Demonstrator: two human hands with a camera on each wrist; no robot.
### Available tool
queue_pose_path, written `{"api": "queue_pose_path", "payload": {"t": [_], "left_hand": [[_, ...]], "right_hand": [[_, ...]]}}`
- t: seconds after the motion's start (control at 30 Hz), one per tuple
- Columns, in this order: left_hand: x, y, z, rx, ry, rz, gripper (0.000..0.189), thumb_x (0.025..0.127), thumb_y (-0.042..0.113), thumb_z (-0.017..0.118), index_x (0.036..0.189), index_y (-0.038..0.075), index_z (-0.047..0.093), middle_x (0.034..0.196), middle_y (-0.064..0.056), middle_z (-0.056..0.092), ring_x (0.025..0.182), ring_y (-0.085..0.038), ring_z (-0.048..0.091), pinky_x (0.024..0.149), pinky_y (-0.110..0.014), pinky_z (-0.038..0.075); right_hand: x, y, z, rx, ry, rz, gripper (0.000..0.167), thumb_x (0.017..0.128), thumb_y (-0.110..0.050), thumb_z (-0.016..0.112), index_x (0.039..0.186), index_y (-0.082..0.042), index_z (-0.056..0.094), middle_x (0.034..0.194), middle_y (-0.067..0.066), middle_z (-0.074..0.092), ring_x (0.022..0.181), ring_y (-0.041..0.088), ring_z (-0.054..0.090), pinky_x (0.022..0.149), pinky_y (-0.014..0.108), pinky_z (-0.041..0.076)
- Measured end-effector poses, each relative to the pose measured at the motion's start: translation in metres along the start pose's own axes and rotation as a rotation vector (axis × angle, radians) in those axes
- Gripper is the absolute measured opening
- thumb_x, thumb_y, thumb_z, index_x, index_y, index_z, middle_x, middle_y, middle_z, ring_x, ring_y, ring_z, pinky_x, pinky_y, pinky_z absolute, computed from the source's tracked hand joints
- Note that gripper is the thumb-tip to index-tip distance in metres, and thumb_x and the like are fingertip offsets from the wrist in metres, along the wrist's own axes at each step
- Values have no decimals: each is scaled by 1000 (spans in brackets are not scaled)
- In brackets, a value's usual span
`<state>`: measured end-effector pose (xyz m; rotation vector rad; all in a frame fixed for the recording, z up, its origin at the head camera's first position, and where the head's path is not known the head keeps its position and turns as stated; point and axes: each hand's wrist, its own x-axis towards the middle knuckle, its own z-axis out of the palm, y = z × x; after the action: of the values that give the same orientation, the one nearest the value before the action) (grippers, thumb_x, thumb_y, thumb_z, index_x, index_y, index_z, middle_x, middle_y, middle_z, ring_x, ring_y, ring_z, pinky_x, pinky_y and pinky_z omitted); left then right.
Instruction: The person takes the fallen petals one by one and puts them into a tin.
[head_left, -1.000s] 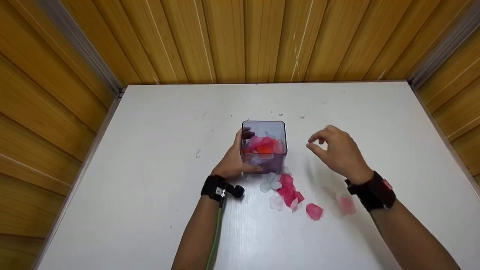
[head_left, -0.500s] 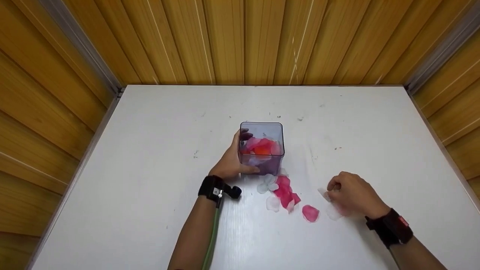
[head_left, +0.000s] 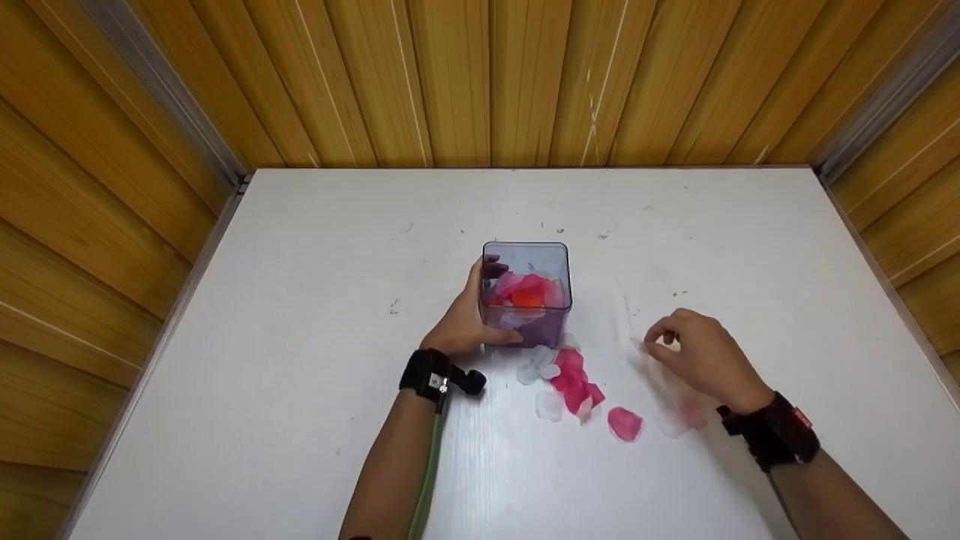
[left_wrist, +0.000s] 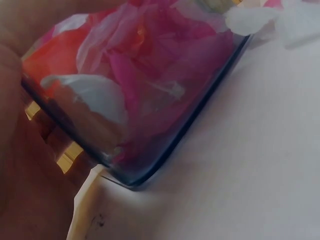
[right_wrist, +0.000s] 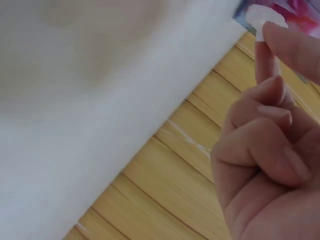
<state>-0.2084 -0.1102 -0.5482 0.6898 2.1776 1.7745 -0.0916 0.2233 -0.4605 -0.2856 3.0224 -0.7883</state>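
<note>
A clear, purple-tinted square container (head_left: 526,330) stands on the table, with pink, red, orange and white petals (left_wrist: 135,65) inside. My left hand (head_left: 457,322) grips its left side, thumb along the near wall and fingers behind. Off to the right, my right hand (head_left: 701,356) pinches a white petal (right_wrist: 265,17) between thumb and index finger, the other fingers curled in. Just in front of the container lies a loose group of deep pink petals (head_left: 574,382) and white petals (head_left: 536,365). One pink petal (head_left: 625,424) lies apart, nearer the right hand.
Below the right hand, a pale and pink petal pair (head_left: 686,416) lies on the white table (head_left: 315,247), blurred in the head view. Yellow wood-look panels (head_left: 450,82) rise behind the table and at both sides. Small dark marks dot the tabletop.
My right hand came down from beside the container to the petals at the right, took up a white petal and has risen slightly with it. The left hand keeps its grip.
</note>
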Motion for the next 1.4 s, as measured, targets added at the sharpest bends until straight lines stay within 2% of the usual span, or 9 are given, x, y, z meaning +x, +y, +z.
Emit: {"api": "queue_pose_path", "payload": {"t": [0.13,0.33,0.53,0.67,0.77,0.97,1.17,1.3,1.4], "left_hand": [[0,0,-1,6,-6,9,129,67,28,97,163,22,12,151,1,43,141,-13,42,121,-40,31],[0,-1,-2,-6,-6,27,130,67,26,97,164,17,11,151,-1,43,141,-14,42,121,-39,31],[1,0,-1,14,5,15,132,66,30,97,164,17,9,153,-1,42,142,-15,42,121,-41,30],[0,0,-1,17,6,8,133,67,30,96,165,18,8,153,0,43,141,-15,43,120,-42,32],[0,0,0,18,1,20,133,67,29,96,165,16,7,151,-1,43,140,-16,43,120,-42,33],[1,0,0,-2,-4,38,131,67,25,96,164,14,8,150,-2,43,139,-15,43,120,-39,33],[1,-2,1,-7,-7,59,131,68,25,97,164,13,9,150,-2,43,139,-15,43,120,-39,33],[1,-1,0,1,-6,47,132,68,28,97,164,15,8,151,-2,43,140,-15,43,120,-41,32],[1,-1,-1,-7,-4,36,132,67,27,97,164,17,9,151,-1,43,139,-15,43,120,-40,32]], "right_hand": [[16,-21,-9,25,99,-62,5,89,-7,80,93,-6,78,83,2,61,80,26,55,68,35,42],[48,-60,-19,97,203,-101,6,90,-8,80,94,-4,78,81,7,61,78,24,51,67,36,40],[84,-91,-12,122,205,-112,11,92,-11,79,96,-1,79,84,12,63,83,28,54,72,39,42],[100,-99,0,83,197,-87,13,92,-12,78,99,-1,80,86,14,63,83,29,55,72,40,45],[104,-100,6,70,201,-81,13,93,-13,78,99,-1,80,86,13,62,81,29,55,69,40,44],[95,-93,0,77,235,-100,14,93,-12,78,101,-1,79,87,14,62,81,29,55,69,40,43],[64,-64,-21,50,250,-103,11,91,-9,79,99,-1,79,85,13,62,78,27,52,68,39,40],[32,-28,-31,7,177,-45,11,91,-10,79,100,-3,79,86,9,63,79,28,53,66,37,41],[6,2,-34,-24,68,17,12,92,-12,79,100,-4,79,87,7,63,81,27,53,65,35,42]]}}
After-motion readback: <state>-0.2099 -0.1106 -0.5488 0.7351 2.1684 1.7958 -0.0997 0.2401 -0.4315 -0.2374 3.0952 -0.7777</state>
